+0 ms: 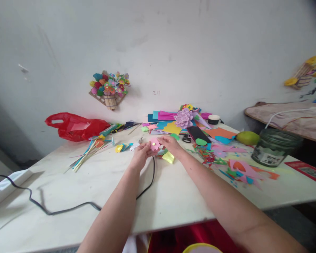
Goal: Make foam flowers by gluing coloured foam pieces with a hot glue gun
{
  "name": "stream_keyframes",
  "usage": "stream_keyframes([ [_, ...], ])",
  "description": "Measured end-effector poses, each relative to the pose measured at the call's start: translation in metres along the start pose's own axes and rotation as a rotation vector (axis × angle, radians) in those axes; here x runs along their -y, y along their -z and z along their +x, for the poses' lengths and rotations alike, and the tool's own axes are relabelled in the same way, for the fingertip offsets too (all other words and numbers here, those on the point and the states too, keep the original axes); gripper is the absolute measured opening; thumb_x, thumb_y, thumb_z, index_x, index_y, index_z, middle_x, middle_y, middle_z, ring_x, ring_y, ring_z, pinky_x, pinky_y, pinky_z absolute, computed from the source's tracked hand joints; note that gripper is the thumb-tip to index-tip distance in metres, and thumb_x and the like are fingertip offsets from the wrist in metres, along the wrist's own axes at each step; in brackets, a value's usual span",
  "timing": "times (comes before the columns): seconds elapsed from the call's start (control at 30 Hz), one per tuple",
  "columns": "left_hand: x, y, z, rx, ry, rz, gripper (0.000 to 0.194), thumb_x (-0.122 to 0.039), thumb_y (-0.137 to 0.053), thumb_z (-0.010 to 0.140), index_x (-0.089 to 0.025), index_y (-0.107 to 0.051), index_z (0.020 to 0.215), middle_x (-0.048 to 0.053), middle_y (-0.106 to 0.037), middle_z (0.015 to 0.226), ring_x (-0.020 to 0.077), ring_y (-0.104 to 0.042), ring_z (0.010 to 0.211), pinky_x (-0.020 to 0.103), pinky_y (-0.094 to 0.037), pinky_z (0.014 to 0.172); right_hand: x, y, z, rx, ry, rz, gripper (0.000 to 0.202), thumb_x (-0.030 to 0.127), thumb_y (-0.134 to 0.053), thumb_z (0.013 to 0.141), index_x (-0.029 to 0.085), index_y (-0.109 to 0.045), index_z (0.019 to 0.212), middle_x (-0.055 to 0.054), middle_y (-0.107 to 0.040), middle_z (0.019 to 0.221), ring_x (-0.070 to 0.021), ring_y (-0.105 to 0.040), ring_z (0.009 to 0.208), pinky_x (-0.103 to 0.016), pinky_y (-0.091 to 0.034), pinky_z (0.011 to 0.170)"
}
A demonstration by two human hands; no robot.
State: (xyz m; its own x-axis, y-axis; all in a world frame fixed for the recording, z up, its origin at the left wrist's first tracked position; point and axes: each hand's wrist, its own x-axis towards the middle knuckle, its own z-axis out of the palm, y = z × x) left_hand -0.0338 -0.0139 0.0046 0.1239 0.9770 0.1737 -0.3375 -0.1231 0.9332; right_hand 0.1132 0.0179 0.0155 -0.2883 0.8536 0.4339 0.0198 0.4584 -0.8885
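Between my two hands is a pink paper flower (154,143) with a yellow centre, held above the white table. My left hand (142,154) grips it from the left with its fingers closed. The fingers of my right hand (171,144) are pinched at the flower's right edge. A pale yellow piece of paper (168,157) lies just below my right hand. To the left of my left hand is a yellow flower (118,148) with blue bits beside it.
Flower stems (84,158) and a red plastic bag (76,126) lie at left. A black cable (55,213) crosses the table. Behind my hands are coloured sheets, a purple flower (184,118) and a phone (198,135). Scraps (243,170) and a glass jar (273,147) are at right.
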Motion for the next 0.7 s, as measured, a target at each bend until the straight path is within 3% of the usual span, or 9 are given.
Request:
stream_keyframes([
  [0.1,0.000,-0.001,0.000,-0.018,-0.005,0.035,0.031,-0.040,-0.059,0.067,-0.011,-0.057,0.078,0.007,-0.064,0.070,0.0168,-0.062,0.068,0.030,-0.051,0.065,0.001,-0.002,-0.001,0.005,-0.059,0.002,0.036,0.048,-0.053,0.067,0.013,-0.058,0.060,0.000,-0.055,0.055,-0.0105,-0.050,0.053,-0.022,-0.037,0.047],
  [0.23,0.001,-0.002,0.001,-0.023,0.004,0.065,0.032,-0.041,-0.060,0.066,-0.011,-0.057,0.077,0.007,-0.064,0.069,0.0164,-0.062,0.066,0.029,-0.050,0.064,0.001,-0.003,0.000,-0.040,-0.074,-0.006,0.033,0.045,-0.056,0.064,0.013,-0.055,0.054,0.002,-0.051,0.050,-0.0087,-0.045,0.047,-0.022,-0.034,0.044],
  [0.7,0.001,-0.002,-0.002,0.002,-0.024,0.165,0.031,-0.034,-0.068,0.058,-0.011,-0.063,0.078,0.007,-0.065,0.075,0.0181,-0.061,0.070,0.034,-0.050,0.070,0.012,-0.006,-0.005,0.011,-0.095,-0.010,0.023,0.034,-0.055,0.065,0.014,-0.057,0.053,0.000,-0.055,0.050,-0.0095,-0.046,0.047,-0.022,-0.033,0.044],
])
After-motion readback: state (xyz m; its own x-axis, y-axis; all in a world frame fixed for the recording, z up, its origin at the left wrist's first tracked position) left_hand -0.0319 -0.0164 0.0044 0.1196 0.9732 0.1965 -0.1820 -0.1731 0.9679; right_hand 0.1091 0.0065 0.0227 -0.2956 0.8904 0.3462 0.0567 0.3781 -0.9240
